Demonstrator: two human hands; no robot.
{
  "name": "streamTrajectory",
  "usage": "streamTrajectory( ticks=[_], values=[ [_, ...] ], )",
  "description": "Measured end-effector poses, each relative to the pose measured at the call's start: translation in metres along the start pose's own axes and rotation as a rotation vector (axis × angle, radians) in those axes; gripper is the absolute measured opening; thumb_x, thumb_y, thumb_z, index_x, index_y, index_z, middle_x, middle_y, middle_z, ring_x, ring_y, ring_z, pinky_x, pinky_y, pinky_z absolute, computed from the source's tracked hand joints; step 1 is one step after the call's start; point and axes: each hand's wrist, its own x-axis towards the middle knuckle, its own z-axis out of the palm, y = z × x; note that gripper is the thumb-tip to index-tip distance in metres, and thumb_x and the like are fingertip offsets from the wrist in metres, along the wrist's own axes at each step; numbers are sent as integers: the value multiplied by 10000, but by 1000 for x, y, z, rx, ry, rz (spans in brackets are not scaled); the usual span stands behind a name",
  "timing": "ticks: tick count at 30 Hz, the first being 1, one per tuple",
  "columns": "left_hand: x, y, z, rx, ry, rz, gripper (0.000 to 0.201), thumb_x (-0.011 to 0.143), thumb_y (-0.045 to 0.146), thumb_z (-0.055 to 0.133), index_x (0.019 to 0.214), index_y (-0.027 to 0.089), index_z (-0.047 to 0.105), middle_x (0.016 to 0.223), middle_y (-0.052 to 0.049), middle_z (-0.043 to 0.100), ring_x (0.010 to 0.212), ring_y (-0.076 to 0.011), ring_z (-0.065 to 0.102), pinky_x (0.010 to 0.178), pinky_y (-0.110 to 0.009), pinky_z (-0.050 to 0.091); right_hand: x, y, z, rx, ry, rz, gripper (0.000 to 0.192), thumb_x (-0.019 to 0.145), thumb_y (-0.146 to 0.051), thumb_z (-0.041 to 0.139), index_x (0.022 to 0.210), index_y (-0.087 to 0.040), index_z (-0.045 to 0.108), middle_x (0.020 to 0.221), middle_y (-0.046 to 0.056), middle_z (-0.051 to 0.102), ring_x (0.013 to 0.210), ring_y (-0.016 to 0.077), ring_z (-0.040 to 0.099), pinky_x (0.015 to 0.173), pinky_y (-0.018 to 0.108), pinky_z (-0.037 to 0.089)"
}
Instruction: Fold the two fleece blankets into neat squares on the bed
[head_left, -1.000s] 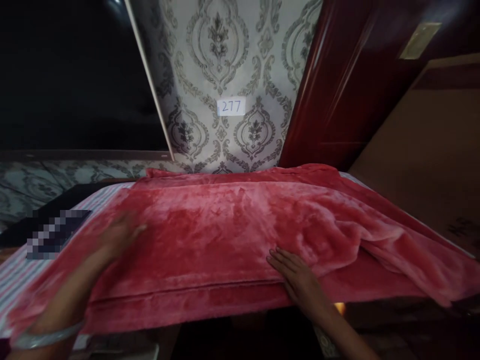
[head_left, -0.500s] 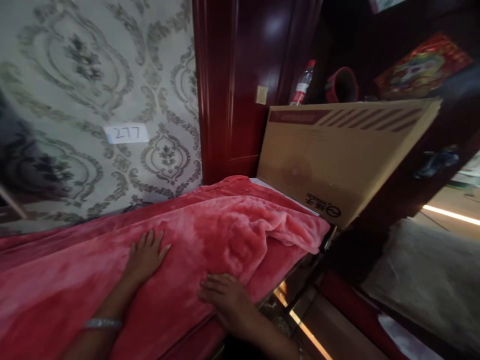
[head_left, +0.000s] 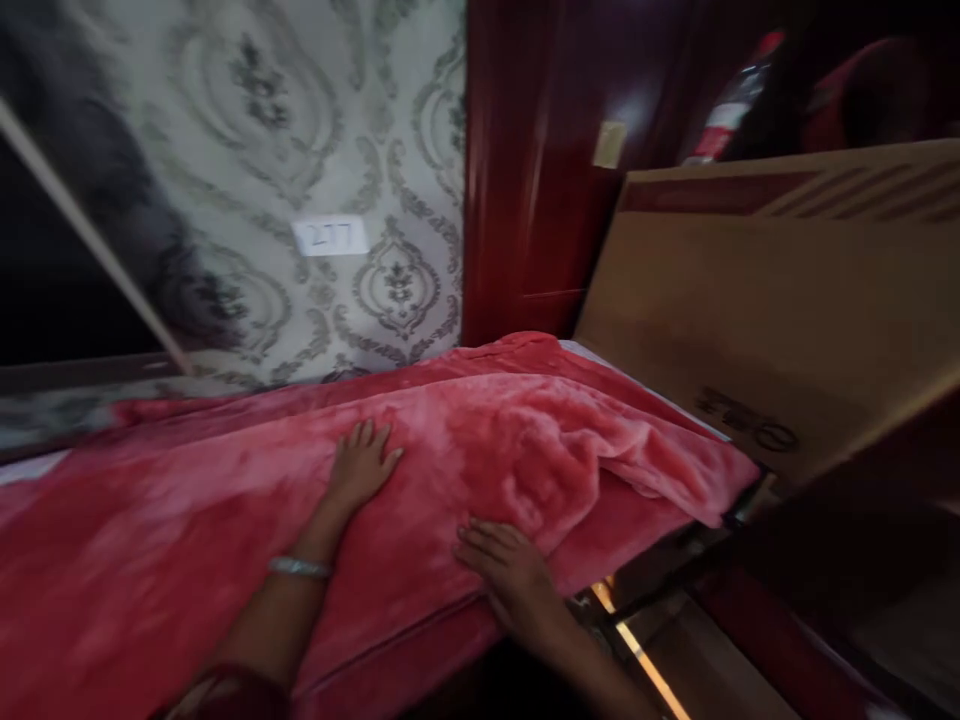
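A pink-red plush blanket [head_left: 247,510] is spread in folds along the wall, its right part bunched into wrinkles. My left hand [head_left: 362,464] lies flat on its upper face with the fingers spread; a silvery bracelet circles that wrist. Nearer to me, my right hand [head_left: 508,568] rests on the blanket close to its front edge, fingers stretched out and side by side. Neither hand has gathered any cloth. What supports the blanket is mostly hidden beneath it.
A big cardboard box [head_left: 750,300] leans at the right end, with a plastic bottle [head_left: 731,110] above it. Behind are patterned wallpaper with a paper label [head_left: 331,236] reading 277 and a dark red wooden panel [head_left: 536,220]. A dark screen [head_left: 67,250] stands left.
My view has turned left, so the scene sits farther right and more of the dark screen shows. Both hands stay flat on the blanket in nearly the same places.
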Motion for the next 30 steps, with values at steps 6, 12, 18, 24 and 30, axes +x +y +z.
streamTrajectory(
  ticks=[6, 12, 18, 24, 30],
  values=[
    [-14, 0, 3, -126, -2, 8, 652, 976, 537, 360, 1527, 189, 371, 1612, -189, 278, 1506, -360, 206, 1202, -576, 178, -14, 16, 12, -51, 89, -150, 603, 849, -73, 425, 1416, -239, 546, 1320, 75, 657, 1264, 224, 576, 985, 410, 508],
    [-17, -4, 8, -158, -2, 2, 689, 962, 592, 344, 1535, 211, 348, 1621, -167, 269, 1511, -351, 192, 1208, -570, 173, -13, 16, 11, -113, 135, -218, 579, 899, -120, 441, 1459, -262, 487, 1323, 23, 657, 1227, 209, 598, 949, 368, 517],
    [-18, -7, 12, -188, 14, 14, 699, 957, 596, 348, 1544, 216, 324, 1624, -161, 263, 1510, -363, 185, 1206, -590, 166, -10, 14, 10, -131, 141, -248, 602, 897, -125, 436, 1483, -261, 454, 1316, 21, 659, 1196, 205, 619, 931, 357, 522],
    [-18, -7, 11, -198, 18, 35, 678, 956, 601, 342, 1532, 244, 354, 1636, -99, 260, 1506, -380, 180, 1201, -622, 162, -13, 20, 13, -146, 146, -259, 584, 901, -136, 447, 1471, -261, 472, 1321, 16, 658, 1217, 210, 610, 938, 361, 525],
    [-20, -8, 7, -204, 19, 85, 717, 949, 631, 328, 1543, 230, 333, 1625, -84, 293, 1502, -394, 178, 1196, -656, 144, -14, 21, 16, -124, 142, -251, 601, 901, -144, 455, 1488, -274, 452, 1329, 20, 655, 1224, 215, 612, 939, 362, 539]
  ],
)
